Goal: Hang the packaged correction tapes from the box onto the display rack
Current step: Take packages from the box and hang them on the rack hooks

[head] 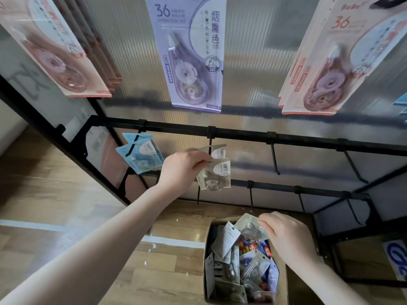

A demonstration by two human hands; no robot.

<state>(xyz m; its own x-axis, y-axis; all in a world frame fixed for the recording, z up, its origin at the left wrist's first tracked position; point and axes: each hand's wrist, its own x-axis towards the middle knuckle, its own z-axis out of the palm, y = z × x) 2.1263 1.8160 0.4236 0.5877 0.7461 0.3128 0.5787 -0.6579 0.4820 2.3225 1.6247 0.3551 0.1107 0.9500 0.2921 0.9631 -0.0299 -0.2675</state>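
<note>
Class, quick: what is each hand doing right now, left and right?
Left hand: closed, pinching a beige correction tape pack at the rack hook.
Right hand: closed, its grip on a grey pack above the box.

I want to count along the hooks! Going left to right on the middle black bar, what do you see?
Blue correction tape packs → left hand holding a beige correction tape pack → empty hook → another empty hook.

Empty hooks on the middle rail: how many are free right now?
2: one hook just right of the beige packs the left hand holds, another further right. More may lie out of frame.
</note>
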